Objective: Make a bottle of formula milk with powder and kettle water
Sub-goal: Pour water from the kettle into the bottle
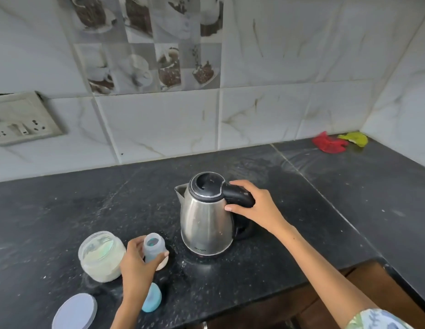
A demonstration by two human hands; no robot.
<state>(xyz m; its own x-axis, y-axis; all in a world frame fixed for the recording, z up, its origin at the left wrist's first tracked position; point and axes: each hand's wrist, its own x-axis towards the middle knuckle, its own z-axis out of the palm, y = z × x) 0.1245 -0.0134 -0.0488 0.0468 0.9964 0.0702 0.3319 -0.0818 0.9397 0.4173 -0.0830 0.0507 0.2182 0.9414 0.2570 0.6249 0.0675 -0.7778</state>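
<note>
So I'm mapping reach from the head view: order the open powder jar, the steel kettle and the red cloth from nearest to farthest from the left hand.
From the left hand:
1. Open glass jar of pale powder, right beside it on its left.
2. Stainless steel kettle with black lid, to the right and a little further back.
3. Crumpled red cloth, far right, by the back wall.

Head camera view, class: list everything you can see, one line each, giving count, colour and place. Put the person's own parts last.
Stainless steel electric kettle: one, silver with black lid and handle, counter centre.
Clear baby bottle: one, bluish, open-topped, left of kettle.
Glass jar of powder: one, cream contents, left of bottle.
Round jar lid: one, grey, front left.
Bottle cap: one, turquoise, front.
Crumpled wrappers: two, red and yellow, far right corner.
Wall socket panel: one, grey, left wall.
Stone counter: black.
Left hand: grips bottle.
Right hand: grips kettle handle.
</note>
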